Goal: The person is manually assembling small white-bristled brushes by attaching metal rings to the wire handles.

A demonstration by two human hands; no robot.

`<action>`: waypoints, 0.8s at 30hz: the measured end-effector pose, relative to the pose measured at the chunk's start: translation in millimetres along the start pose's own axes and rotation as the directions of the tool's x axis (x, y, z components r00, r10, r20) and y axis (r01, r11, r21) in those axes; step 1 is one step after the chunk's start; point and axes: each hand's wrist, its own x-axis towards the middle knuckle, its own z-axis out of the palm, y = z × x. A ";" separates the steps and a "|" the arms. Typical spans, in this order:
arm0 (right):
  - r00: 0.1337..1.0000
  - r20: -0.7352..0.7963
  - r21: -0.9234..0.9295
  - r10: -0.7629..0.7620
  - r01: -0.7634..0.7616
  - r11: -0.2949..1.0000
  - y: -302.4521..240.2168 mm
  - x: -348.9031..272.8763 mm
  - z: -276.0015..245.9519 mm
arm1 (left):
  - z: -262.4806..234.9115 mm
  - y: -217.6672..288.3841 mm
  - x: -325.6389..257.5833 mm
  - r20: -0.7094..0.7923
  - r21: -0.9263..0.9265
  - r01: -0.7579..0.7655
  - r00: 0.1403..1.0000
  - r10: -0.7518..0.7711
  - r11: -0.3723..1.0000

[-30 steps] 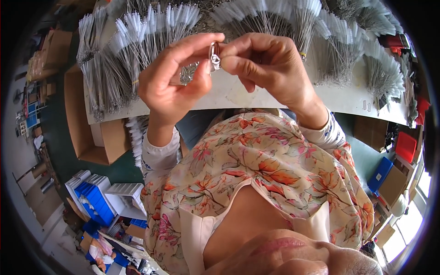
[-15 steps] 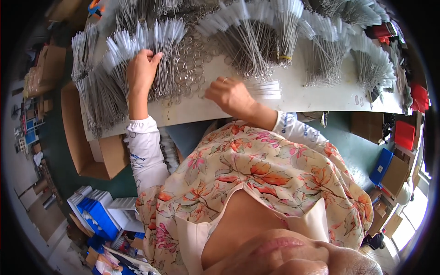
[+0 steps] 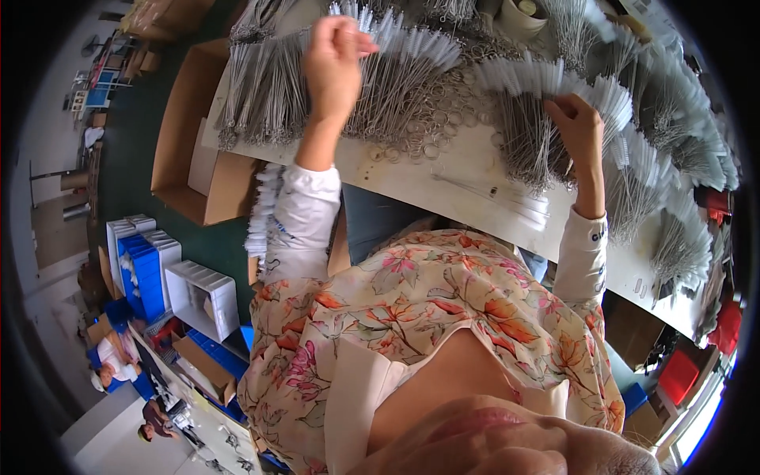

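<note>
Left grip (image 3: 332,65): over the last half second, lifted to the bristle ends of the left brushes (image 3: 265,93). Fingers curled together, blurred; cannot tell if they hold anything.

Right grip (image 3: 582,128): gone from the front of the worktop (image 3: 467,164) out to the right brushes (image 3: 522,131), fingertips among the bristle ends. Seems to touch; a firm hold cannot be told.

Meaning: hands now busy apart, one per heap; a second ago both met on a small metal piece.

Counts, left to right: box (image 3: 229,191), one, beside the worktop. Left brushes, dozens, too dense to number. Rings (image 3: 434,131), dozens, overlapping, spread between the heaps. Loose brushes (image 3: 529,210), several, flat near the front edge, exact number unclear. Right brushes, dozens. Red bin (image 3: 679,381), one.
</note>
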 end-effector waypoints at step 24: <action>0.955 -0.111 -0.402 0.277 -0.298 0.866 99.9 -39.9 -118.6 | -233.0 -147.3 64.7 0.059 0.569 0.324 0.901 -0.430 0.756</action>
